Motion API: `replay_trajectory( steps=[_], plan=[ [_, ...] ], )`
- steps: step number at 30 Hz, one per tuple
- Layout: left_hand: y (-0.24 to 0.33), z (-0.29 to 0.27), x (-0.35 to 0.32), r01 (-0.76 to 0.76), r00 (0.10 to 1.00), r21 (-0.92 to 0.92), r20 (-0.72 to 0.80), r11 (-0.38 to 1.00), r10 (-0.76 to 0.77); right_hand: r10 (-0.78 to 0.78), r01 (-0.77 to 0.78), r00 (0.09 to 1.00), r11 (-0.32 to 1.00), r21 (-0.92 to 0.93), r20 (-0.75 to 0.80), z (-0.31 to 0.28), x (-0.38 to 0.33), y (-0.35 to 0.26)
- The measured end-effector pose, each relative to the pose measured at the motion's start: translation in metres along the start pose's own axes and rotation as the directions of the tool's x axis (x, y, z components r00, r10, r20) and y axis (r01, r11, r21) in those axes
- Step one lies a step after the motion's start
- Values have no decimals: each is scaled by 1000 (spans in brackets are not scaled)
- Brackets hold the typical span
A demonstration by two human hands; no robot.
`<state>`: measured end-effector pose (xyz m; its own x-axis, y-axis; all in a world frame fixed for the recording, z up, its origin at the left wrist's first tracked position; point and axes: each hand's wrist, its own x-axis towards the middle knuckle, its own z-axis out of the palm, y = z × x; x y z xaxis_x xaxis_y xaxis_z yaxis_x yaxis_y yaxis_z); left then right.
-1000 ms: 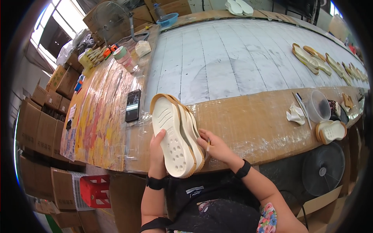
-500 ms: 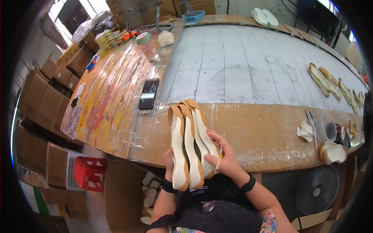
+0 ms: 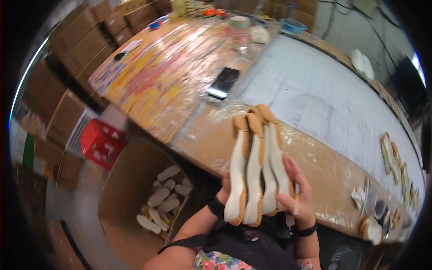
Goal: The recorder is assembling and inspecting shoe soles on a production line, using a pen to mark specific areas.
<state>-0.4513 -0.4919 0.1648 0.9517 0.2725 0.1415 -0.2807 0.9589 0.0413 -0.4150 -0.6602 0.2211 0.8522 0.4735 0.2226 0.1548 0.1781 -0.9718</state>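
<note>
Several shoe soles (image 3: pixel 255 175), cream-white along the sides with tan undersides, stand on edge side by side in a bundle before my body. My left hand (image 3: pixel 226 183) grips the bundle from its left, most of its fingers hidden behind the soles. On the other side, my right hand (image 3: pixel 302 186) presses against the outermost sole with thumb and fingers. A thin whitish stick (image 3: pixel 296 204), its kind unclear, is also tucked in that hand. To the lower left, an open cardboard carton (image 3: pixel 121 180) contains loose white soles (image 3: pixel 168 205).
A phone (image 3: pixel 224 83) lies on the plastic-covered table (image 3: pixel 198 139). Behind it stand a jar (image 3: pixel 240 33) and a blue basin (image 3: pixel 293 26). More soles (image 3: pixel 390 155), a plastic cup (image 3: pixel 375 204) and crumpled paper (image 3: pixel 358 197) are at right. A red stool (image 3: pixel 102 143) stands left.
My view has swung left and down, bringing more of the carton into sight. The bundle of soles has come along to the left, still between both hands.
</note>
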Motion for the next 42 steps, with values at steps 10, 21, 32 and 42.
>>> replay_trajectory(
  steps=[10, 21, 32, 42],
  plan=[
    [46, 36, -34, -446, 760, -372, 323, 814, 564, -195, 195, 981, 980, -24, 7, 28, 21, -33],
    [171, 41, 55, 64, 713, -603, 585, 795, 387, -78, 72, 978, 997, -34, -195, -6, 41, -42],
    [10, -38, 79, 265, 962, 855, -267, 447, -59, 40, -166, 932, 931, -325, -361, -126, 30, 45],
    [-70, -42, 77, -227, 942, 955, 164, -192, -294, -347, -540, 649, 416, -732, -677, -280, 13, 93]
  ],
)
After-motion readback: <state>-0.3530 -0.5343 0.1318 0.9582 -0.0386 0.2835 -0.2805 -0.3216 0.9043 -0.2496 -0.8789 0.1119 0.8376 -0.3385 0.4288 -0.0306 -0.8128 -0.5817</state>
